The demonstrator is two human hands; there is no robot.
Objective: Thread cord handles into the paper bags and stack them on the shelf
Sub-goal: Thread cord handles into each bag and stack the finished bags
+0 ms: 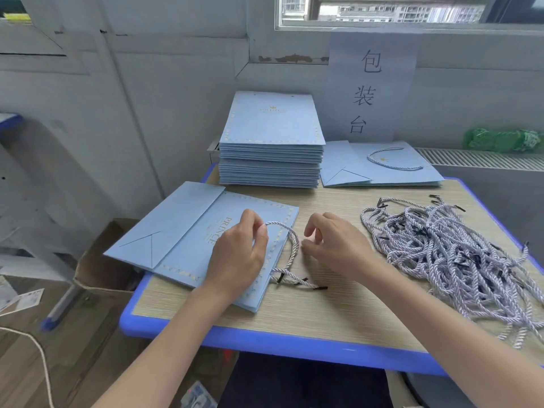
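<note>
Work surface: wood-top table (pixel 294 313) w/ blue rim, set against a pale wall below a window (pixel 382 10). Floor at far left: cardboard box (pixel 100 260), partly under the table edge.

Left zone: flat blue bag (pixel 182 231) lies on the table, folded base toward the left, mouth edge toward centre; its left corner overhangs the table rim. Left hand (pixel 238 254) rests on the bag near the mouth, fingers curled, pinching a cord (pixel 291 245). The cord loops off the bag edge and runs down onto the table; its dark tips lie just beside the bag's near corner.

Centre: right hand (pixel 332 245) hovers just beside the cord loop, fingers loosely bent, holding nothing. Behind, bag stack (pixel 270 148), flat, unthreaded, squared up.

Right zone: done bags (pixel 382 169) lie just right of the stack, a cord handle showing on top. Above them, paper sign (pixel 372 86) on the wall. Near right: cord pile (pixel 447 254), tangled, spreading to the table's right edge. Green bundle (pixel 500 139) sits on the radiator ledge, far right.
</note>
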